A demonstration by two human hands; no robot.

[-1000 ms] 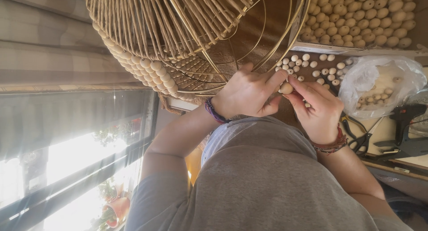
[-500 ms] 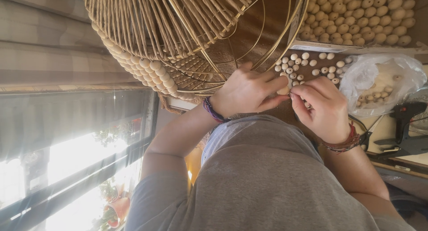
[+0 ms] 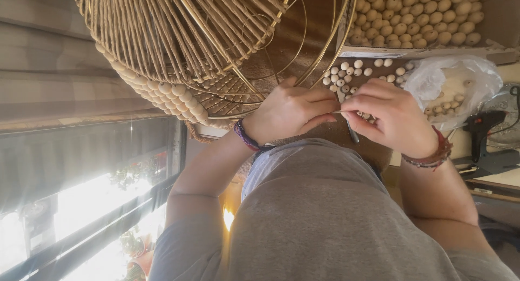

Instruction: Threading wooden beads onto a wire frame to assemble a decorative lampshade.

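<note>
Head view shows both hands close together just below the big wire frame (image 3: pixel 216 48), which is a round cage of gold wire and tan cord with a row of wooden beads along its edge. Left hand (image 3: pixel 290 113) is curled, with its fingers bent toward the other hand, and it wears a purple band at the wrist. Right hand (image 3: pixel 392 118) is curled too, and its fingertips pinch something small and thin; what it is cannot be told. A red bead bracelet sits on that wrist. The fingertips of the two hands nearly meet. Half a second ago the right hand sat a bit lower and its fingers were more folded; now they reach closer to the left hand. Loose beads (image 3: pixel 352 75) lie on the table just right of the wire frame, behind the hands. A box (image 3: pixel 490 21) further right of the frame is full of round wooden beads. A clear plastic bag (image 3: pixel 452 83) below the box holds a few more beads. A black glue gun (image 3: pixel 485 132) stands beside the bag.
</note>
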